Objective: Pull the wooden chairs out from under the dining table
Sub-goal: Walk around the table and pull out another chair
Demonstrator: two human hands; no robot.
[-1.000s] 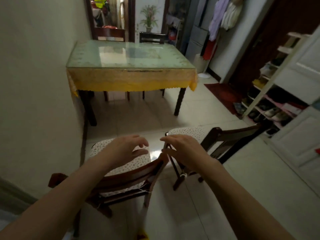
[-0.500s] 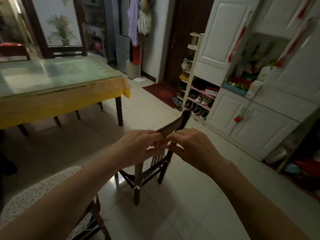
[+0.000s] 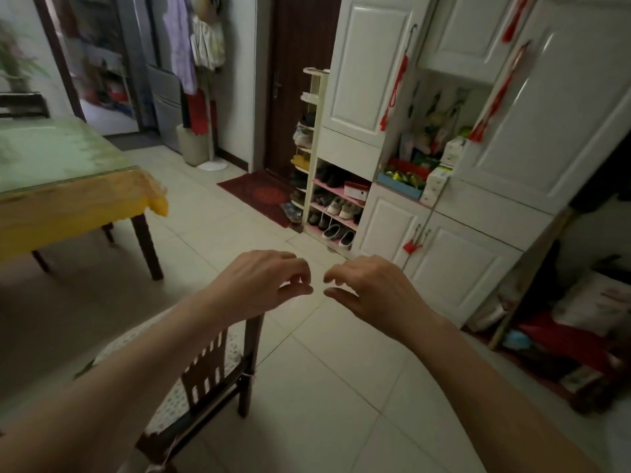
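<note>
Both hands hang loosely curled and empty — left hand (image 3: pixel 263 285), right hand (image 3: pixel 372 291) — above the dark wooden slat-backed chair (image 3: pixel 218 367), apparently clear of the yellow-clothed dining table (image 3: pixel 78 199); a careless step could catch its leg.

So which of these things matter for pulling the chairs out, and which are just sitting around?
Part of the job:
chair, clear of the table
dining table
left hand and right hand, both empty

Just lying about:
shoe rack
doormat
white cabinets
hanging clothes
</note>
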